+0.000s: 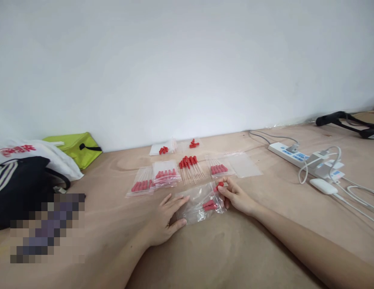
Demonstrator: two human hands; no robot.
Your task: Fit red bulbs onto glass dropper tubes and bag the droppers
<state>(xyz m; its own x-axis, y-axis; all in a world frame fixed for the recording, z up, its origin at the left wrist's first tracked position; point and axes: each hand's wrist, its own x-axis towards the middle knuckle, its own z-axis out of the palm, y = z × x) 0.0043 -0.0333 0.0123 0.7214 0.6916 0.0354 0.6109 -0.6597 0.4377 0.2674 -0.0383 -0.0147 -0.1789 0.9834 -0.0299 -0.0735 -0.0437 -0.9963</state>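
A clear zip bag [193, 202] lies on the table between my hands, with a few red rubber bulbs [209, 205] inside it. My left hand [165, 220] rests at the bag's left end, fingers apart, the fingertips and thumb touching the plastic. At the bag's right end, my right hand [235, 196] pinches a red rubber bulb [219, 185] between thumb and fingers at the edge of the plastic. Just beyond the bag, several thin sticks with red bulb ends [189, 162], like droppers, lie fanned out on the table.
Filled zip bags [165, 172] lie beyond my left hand, another filled bag [219, 166] and a flat bag [245, 164] to the right. Loose red bulbs [163, 150] sit farther back. A power strip [287, 154] with cables stands right; a green bag [75, 146] and black bag [21, 184] left.
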